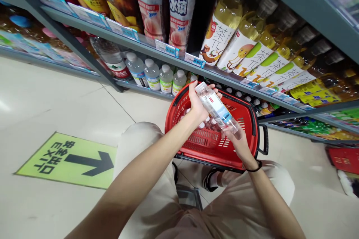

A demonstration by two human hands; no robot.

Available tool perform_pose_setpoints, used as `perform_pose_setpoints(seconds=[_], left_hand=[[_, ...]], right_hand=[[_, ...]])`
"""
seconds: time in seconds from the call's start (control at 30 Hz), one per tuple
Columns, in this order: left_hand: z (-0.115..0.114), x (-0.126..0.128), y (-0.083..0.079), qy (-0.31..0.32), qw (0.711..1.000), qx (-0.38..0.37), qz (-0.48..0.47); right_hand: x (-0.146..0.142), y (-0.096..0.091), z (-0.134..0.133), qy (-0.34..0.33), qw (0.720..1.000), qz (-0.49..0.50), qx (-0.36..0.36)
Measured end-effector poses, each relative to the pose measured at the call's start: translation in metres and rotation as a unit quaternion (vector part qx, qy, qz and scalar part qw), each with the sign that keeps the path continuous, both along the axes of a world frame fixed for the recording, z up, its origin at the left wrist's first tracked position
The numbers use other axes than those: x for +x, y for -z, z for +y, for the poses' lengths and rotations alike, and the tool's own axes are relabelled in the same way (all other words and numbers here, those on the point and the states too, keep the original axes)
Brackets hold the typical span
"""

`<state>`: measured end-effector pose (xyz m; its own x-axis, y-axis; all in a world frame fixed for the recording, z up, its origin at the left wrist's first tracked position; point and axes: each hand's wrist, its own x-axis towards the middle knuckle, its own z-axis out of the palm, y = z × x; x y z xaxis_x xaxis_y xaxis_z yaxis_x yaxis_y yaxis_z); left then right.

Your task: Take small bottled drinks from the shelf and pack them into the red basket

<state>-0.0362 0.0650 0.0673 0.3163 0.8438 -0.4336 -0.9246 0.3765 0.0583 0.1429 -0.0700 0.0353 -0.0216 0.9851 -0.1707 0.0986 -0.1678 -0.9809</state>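
Observation:
A clear plastic bottle with a white and blue label lies slantwise across both hands, above a red shopping basket. My left hand is wrapped round its capped upper end, the fingers partly hidden behind it. Around the bottle's base, my right hand is closed, with a dark band on the wrist. Inside the basket, several small bottles with white caps lie beneath the held bottle, partly covered by my left hand and forearm.
Drink shelves rise in front, with tea bottles on the middle level and small pale-capped bottles on the bottom level. The basket has a black handle at its right. A green arrow floor sign lies to the left.

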Motion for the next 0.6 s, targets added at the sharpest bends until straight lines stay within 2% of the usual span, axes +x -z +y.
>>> perform_pose_setpoints(seconds=[0.1, 0.2, 0.3, 0.47, 0.6], left_hand=[[0.001, 0.001, 0.002, 0.003, 1.000, 0.002, 0.013], [0.001, 0.001, 0.003, 0.001, 1.000, -0.001, 0.017], [0.000, 0.001, 0.001, -0.002, 1.000, -0.015, 0.017], [-0.002, 0.001, -0.003, 0.004, 0.999, -0.007, 0.032], [-0.003, 0.000, -0.006, 0.018, 0.999, 0.022, 0.045]], right_hand=[[0.004, 0.004, -0.001, 0.015, 0.994, -0.079, 0.069], [0.004, 0.004, 0.000, 0.030, 0.993, -0.086, 0.081], [0.005, 0.002, 0.002, 0.052, 0.997, -0.030, 0.051], [0.001, -0.002, 0.002, 0.027, 0.998, 0.048, -0.012], [-0.011, -0.008, 0.002, 0.038, 0.983, 0.151, -0.100]])
